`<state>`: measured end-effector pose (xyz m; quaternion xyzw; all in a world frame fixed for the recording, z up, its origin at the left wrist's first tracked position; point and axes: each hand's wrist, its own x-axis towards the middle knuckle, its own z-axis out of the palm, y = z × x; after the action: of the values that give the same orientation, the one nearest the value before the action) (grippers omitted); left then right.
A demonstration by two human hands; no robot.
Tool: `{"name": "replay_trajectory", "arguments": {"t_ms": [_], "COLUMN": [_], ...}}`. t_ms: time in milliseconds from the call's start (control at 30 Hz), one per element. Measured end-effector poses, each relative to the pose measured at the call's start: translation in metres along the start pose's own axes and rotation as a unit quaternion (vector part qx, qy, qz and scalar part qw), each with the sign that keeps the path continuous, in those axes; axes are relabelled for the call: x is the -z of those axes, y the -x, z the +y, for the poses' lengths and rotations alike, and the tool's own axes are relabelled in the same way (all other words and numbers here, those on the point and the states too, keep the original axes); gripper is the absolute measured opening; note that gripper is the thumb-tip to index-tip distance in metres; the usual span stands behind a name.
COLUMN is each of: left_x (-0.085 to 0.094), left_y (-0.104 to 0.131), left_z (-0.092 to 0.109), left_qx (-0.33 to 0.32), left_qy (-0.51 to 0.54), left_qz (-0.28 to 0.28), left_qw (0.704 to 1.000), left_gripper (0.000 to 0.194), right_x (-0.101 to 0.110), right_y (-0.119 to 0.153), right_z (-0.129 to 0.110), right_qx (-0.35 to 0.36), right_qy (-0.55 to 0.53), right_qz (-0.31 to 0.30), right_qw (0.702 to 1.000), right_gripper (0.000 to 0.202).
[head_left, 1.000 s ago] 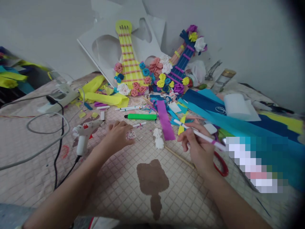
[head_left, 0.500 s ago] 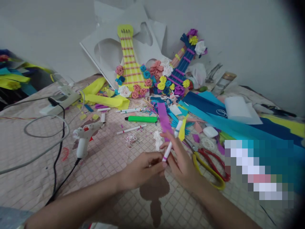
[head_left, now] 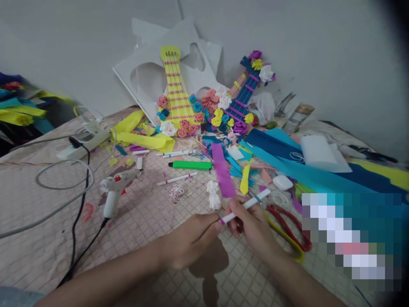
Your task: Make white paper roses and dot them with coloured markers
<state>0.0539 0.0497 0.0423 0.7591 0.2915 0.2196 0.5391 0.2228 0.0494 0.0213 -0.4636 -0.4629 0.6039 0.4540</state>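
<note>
My right hand (head_left: pixel 249 219) grips a white stick (head_left: pixel 252 204) with a purple band at its lower left end; the stick tilts up to the right. My left hand (head_left: pixel 194 238) is closed, thumb and forefinger pinched at that banded end; whether it grips the stick or something small is unclear. Just beyond my hands are a white crepe paper piece (head_left: pixel 213 195) and a purple paper strip (head_left: pixel 223 170). Scissors with red and yellow handles (head_left: pixel 289 228) lie right of my right hand, partly hidden by it.
A glue gun (head_left: pixel 113 194) with its cord lies left, near a power strip (head_left: pixel 83 145). A green cutter (head_left: pixel 191 165) lies mid-table. Behind stand a yellow paper guitar (head_left: pixel 177 94) and a blue one (head_left: pixel 244 96). Blue paper (head_left: pixel 284 160) spreads at right.
The white stick has swung from steep to a flatter tilt toward the right. My right hand's fingers have curled around it, and my left fingers stay at its lower end.
</note>
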Motion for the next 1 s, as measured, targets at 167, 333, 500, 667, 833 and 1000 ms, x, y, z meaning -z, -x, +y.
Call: {"name": "replay_trajectory", "arguments": {"t_ms": [167, 333, 500, 667, 833, 1000], "left_x": [0.002, 0.005, 0.024, 0.040, 0.052, 0.045], "left_y": [0.000, -0.003, -0.008, -0.007, -0.003, -0.005], "left_z": [0.001, -0.009, -0.016, -0.028, -0.038, -0.034], "left_qx": [0.095, 0.102, 0.065, 0.056, 0.079, 0.011], "left_qy": [0.153, 0.210, 0.103, -0.314, -0.396, -0.387], "left_qz": [0.008, -0.019, 0.065, 0.075, 0.100, 0.134], "left_qw": [0.984, 0.972, 0.990, 0.945, 0.909, 0.912], "left_gripper": [0.035, 0.039, 0.037, 0.014, 0.020, 0.026], "right_x": [-0.008, 0.011, 0.038, 0.028, 0.018, 0.015], "right_y": [0.005, -0.003, -0.021, -0.017, -0.022, -0.028], "right_z": [0.002, -0.013, -0.021, -0.003, 0.014, 0.020], "right_qx": [0.009, 0.113, 0.222, 0.172, 0.129, 0.110], "right_qy": [-0.042, -0.067, -0.080, 0.119, 0.335, 0.327], "right_qz": [0.006, 0.112, 0.215, 0.125, 0.080, 0.083], "right_qw": [0.999, 0.985, 0.948, 0.970, 0.930, 0.935], "right_gripper": [0.036, 0.031, 0.026, 0.030, 0.017, 0.015]}}
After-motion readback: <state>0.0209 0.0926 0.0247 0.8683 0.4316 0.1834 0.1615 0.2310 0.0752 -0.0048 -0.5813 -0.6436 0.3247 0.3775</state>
